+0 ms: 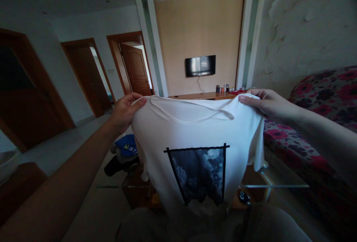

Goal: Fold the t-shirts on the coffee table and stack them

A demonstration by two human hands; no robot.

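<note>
From my remote view I see a dim living room. Straight ahead is a peach-coloured wall [199,26] with a small dark television [200,65] mounted on it, a cable hanging below. Under it runs a low wooden cabinet [200,95] carrying a few small bottles [222,88]. To the left are brown wooden doors [136,69] — one stands ajar, daylight behind it. On the right sits a sofa [323,96] in a red floral cover — above it, peeling white wall paint. The floor [67,141] is pale and smooth.
</note>
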